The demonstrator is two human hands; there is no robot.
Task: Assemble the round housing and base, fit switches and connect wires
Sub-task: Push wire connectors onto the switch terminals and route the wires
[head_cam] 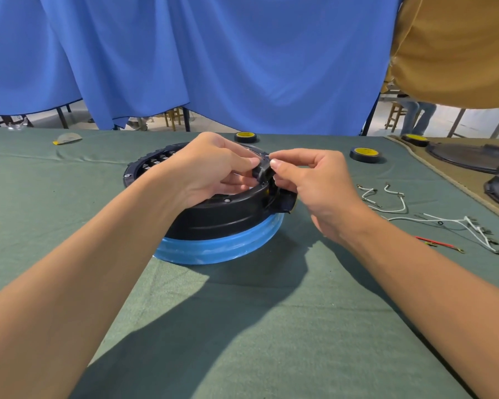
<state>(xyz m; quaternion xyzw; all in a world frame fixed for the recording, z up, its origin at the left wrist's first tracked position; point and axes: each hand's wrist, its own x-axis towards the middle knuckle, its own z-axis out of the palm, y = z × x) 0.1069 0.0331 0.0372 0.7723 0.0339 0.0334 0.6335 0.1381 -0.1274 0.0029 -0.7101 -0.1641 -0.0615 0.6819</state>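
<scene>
A round black housing point(222, 217) sits on a blue-wrapped base point(219, 249) in the middle of the green cloth. Both hands meet over its right rim. My left hand point(213, 168) and my right hand point(311, 182) pinch a small black switch point(262, 172) between thumb and fingertips just above the rim. A black bracket point(284, 201) sticks out of the housing's right side below the switch. White wires point(392, 203) with metal terminals lie on the cloth to the right, with a red wire point(438, 243) nearer me.
Black tape rolls with yellow cores point(364, 154) point(246, 137) stand behind the housing. More black housing parts point(470, 156) lie on a tan mat at the far right. A blue curtain hangs behind the table. A person in a tan shirt stands at the upper right.
</scene>
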